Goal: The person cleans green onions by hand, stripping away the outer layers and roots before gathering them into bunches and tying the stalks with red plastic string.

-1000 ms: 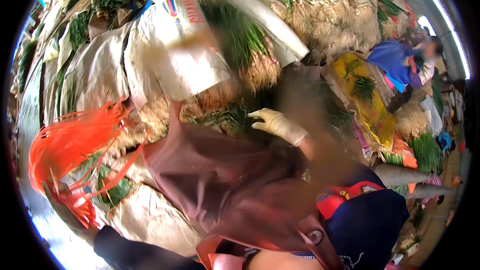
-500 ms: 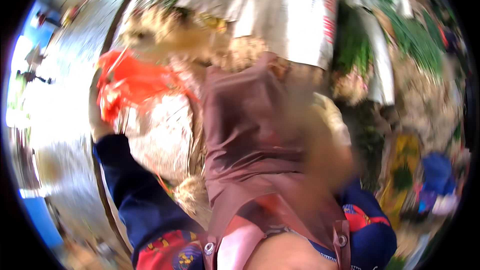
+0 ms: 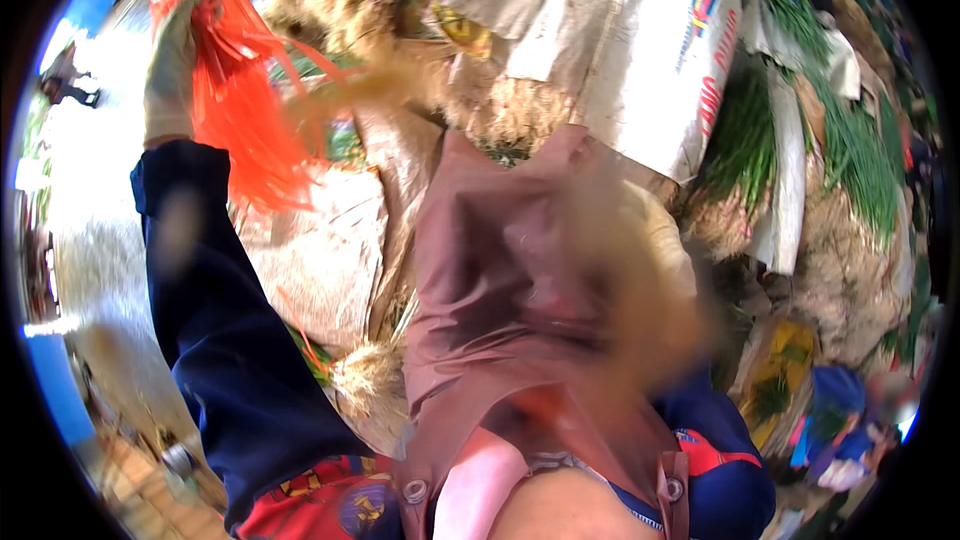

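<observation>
Left hand (image 3: 170, 80): gloved, closed around the orange plastic strips near their upper end.
Orange strips (image 3: 245, 130): hanging loose beside and below the fingers, reaching toward a pale sack (image 3: 310, 250).
Right hand (image 3: 665, 235): gloved, beside the brown apron (image 3: 490, 250); blurred, grip cannot be told.
Heap: white sacking (image 3: 625, 55) over rooty bundles, green stalks (image 3: 745, 130) to the right.
Room: glaring floor (image 3: 100, 240) at left; a co-worker in blue (image 3: 838, 395), lower right.
</observation>
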